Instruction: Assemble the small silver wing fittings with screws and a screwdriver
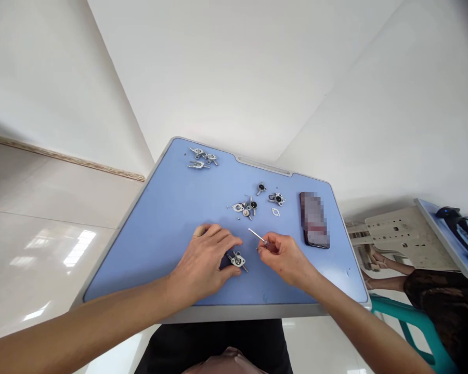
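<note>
My left hand (208, 257) is closed around a small metal valve (238, 259) near the table's front edge, thumb on the near side and index finger on the far side. The valve has a flat oval flange and a thin pipe stub. A slim screwdriver (256, 235) is gripped in my right hand (281, 255), its handle mostly hidden by the fingers. Its tip points up and left, apart from the valve. Beyond the hands lie loose valve parts (253, 205), a flange plate (237, 207), a thin oval plate (275, 212) and several tiny screws.
The blue table (152, 228) has more metal valve bodies (198, 165) at its far left. Two black-centred valves (261, 188) lie at the back right, near a phone (315, 220). Another person's legs (393, 280), a teal stool (417, 322) and a second table (432, 213) are on the right.
</note>
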A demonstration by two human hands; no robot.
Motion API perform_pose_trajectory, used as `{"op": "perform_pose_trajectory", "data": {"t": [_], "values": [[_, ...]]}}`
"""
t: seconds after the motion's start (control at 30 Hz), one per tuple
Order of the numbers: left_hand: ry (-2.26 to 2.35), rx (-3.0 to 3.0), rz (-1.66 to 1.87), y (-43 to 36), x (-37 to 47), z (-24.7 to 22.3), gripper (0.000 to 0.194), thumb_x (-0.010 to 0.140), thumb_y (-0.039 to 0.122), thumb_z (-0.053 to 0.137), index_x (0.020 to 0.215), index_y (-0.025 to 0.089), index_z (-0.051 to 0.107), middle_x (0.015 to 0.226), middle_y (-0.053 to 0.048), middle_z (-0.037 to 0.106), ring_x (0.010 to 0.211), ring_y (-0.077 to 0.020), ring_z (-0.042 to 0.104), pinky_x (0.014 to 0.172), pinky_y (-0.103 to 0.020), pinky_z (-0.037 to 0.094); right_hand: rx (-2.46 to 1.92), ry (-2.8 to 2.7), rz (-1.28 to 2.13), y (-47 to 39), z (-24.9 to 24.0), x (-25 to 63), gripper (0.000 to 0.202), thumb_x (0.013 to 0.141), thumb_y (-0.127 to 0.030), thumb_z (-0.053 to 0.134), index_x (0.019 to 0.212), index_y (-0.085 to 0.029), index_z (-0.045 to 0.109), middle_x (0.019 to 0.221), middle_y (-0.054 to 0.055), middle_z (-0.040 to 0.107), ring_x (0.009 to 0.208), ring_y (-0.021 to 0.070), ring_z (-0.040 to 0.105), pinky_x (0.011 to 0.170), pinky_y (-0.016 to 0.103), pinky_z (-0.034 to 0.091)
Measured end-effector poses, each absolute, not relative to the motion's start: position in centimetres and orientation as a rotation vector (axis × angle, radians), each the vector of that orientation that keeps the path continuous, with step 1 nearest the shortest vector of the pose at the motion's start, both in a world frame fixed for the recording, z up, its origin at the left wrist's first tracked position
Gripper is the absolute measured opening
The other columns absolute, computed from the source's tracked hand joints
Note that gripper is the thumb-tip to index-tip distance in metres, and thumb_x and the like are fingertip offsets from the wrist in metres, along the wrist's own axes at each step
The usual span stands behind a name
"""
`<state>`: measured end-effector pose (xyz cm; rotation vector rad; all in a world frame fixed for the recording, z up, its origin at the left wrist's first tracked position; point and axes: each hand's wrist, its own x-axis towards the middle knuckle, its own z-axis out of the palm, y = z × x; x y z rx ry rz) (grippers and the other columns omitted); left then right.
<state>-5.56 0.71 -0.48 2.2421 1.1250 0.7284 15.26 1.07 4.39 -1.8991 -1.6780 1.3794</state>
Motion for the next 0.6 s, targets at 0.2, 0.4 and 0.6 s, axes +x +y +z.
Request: {"op": "perform_pose_trajectory", "data": {"t": [0.2, 0.4, 0.6], "values": [[1.102, 2.256, 0.721, 0.7, -5.7, -0.3, 0.015, 0.079, 0.026, 0.075, 0.087, 0.023, 0.063, 0.088, 0.000, 0.068, 0.089, -0.0210, 0.054, 0.090, -0.041, 0.036, -1.610, -0.945, 1.720, -4.6, 2.1, 14.7, 0.021, 0.071, -0.039, 0.060, 0.070, -0.021, 0.048, 0.051, -0.011, 0.032, 0.045, 0.0053, 0.021, 0.044, 0.022, 0.018], [1.073, 2.265, 0.723, 0.6, -5.4, -0.4, 0.007, 0.082, 0.022, 0.070, 0.086, 0.023, 0.065, 0.086, 0.001, 0.067, 0.087, -0.0192, 0.054, 0.091, -0.041, 0.035, -1.432, -0.511, 1.969, -6.3, 2.8, 13.0, 0.029, 0.068, -0.038, 0.067, 0.073, -0.022, 0.044, 0.048, -0.013, 0.029, 0.042, 0.0028, 0.014, 0.042, 0.021, 0.007], [1.086, 2.301, 0.704, 0.5, -5.3, -0.2, 0.007, 0.083, 0.020, 0.068, 0.088, 0.025, 0.067, 0.087, 0.000, 0.067, 0.086, -0.0192, 0.055, 0.087, -0.040, 0.035, -1.316, -0.170, 2.134, -5.7, 3.1, 12.9, 0.028, 0.067, -0.035, 0.065, 0.075, -0.021, 0.043, 0.054, -0.011, 0.036, 0.046, 0.0036, 0.028, 0.044, 0.018, 0.017]]}}
